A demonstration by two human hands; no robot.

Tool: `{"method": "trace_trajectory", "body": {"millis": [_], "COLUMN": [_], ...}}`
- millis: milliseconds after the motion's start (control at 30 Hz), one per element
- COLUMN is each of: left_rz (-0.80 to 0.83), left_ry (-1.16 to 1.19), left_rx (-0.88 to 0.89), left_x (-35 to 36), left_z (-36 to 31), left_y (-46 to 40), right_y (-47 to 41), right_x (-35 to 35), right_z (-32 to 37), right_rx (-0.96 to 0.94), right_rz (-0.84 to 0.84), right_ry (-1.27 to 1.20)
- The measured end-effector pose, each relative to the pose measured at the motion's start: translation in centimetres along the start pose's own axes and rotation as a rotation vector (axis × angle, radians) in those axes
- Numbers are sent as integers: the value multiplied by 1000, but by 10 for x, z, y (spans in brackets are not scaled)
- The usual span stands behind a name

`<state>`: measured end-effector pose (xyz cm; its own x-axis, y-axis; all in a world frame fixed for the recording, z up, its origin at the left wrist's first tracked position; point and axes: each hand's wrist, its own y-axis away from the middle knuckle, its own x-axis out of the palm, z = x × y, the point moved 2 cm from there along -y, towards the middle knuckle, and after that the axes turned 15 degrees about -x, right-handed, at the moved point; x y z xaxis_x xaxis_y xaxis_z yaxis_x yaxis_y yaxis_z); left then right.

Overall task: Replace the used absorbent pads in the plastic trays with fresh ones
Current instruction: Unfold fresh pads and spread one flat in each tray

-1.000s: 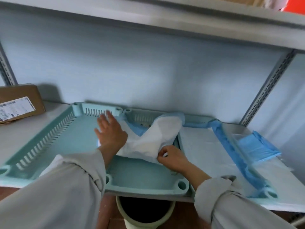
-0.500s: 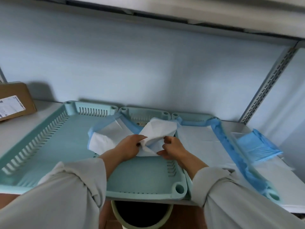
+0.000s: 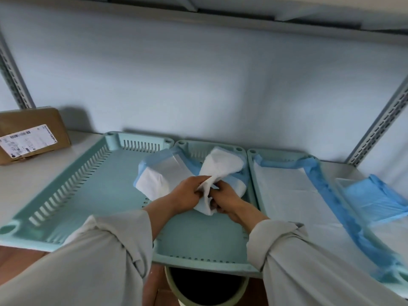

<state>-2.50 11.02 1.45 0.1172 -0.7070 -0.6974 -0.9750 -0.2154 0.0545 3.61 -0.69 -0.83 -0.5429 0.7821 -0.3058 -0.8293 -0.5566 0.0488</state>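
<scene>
A crumpled white pad with blue backing (image 3: 223, 166) is bunched up over the middle teal tray (image 3: 198, 239). My left hand (image 3: 187, 195) and my right hand (image 3: 225, 199) both grip its gathered centre, close together. One loose end of the pad flops over onto the left teal tray (image 3: 72, 195), whose floor is bare. The right tray (image 3: 251, 155) holds a flat white pad with blue edges (image 3: 293, 195).
A folded blue pad (image 3: 371, 199) lies on the shelf at the far right. A brown cardboard box (image 3: 31, 133) sits at the back left. A green bin (image 3: 207, 288) stands on the floor below the shelf's front edge. Another shelf hangs overhead.
My left hand came off the tray's back edge and joined my right hand at the pad. Together they have gathered the pad into a tighter bunch.
</scene>
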Motion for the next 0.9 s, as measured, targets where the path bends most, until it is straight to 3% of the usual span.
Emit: {"method": "trace_trajectory", "body": {"millis": [133,267,333,433,567,667,733,800,900], "left_rz": [3,-41,-88,-141,-176,-73,65,252,444], "left_ry": [29,-126,-236,-337,-484,-581,-675,-710,-670], "left_rx": [20,-33,-90,-207,-221,-245,-284,-344,-353], "left_x": [-2,2,-1,-13,-14,-5,4,12,13], "left_z": [1,2,6,5,-11,-17,-14,-14,-27], "left_y": [3,12,16,23,24,21,24,30,39], "right_y": [-5,-12,-9,4,30,53,63,69,82], "right_x": [-5,-20,-35,-59,-68,-69,-75,-89,-113], "right_z": [8,15,22,42,73,82,78,65,42], "right_rx": [-55,-32,-110,-236,-497,-575,-531,-395,-66], "right_rz": [-120,-62,-161,-301,-349,-345,-314,-335,-256], "right_ry": [74,612,746,666,551,634,528,449,679]}}
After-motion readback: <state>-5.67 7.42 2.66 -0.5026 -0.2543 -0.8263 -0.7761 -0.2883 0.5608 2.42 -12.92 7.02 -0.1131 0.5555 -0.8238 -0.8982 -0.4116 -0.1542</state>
